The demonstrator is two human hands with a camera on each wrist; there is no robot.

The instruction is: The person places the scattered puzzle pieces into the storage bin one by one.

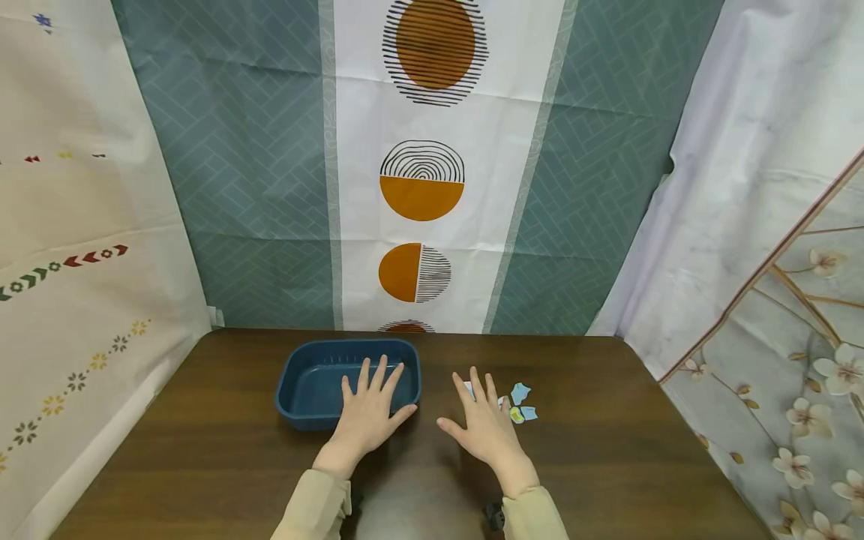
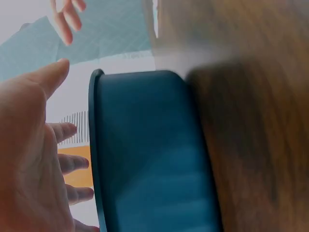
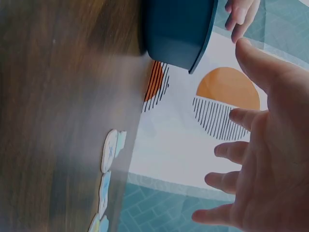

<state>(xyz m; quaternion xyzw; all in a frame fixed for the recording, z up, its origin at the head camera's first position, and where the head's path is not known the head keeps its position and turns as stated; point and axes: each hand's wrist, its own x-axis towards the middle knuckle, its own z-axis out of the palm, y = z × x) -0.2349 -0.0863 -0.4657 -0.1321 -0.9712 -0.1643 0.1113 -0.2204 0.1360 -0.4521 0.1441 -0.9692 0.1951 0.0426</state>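
Observation:
Over the near right part of a dark blue plastic basin, my left hand hovers with its fingers spread, holding nothing. My right hand is also spread and bare, above the table just left of several small flat cutout pieces. Two light blue pieces and a yellow-green one show beside its fingers; others are partly hidden beneath it. In the right wrist view the pieces lie flat on the wood, below the hand. The left wrist view shows the basin's side close by the left fingers.
The brown wooden table reaches back to a green and white patterned curtain. Pale cloth hangs on the left, and floral cloth borders the right side.

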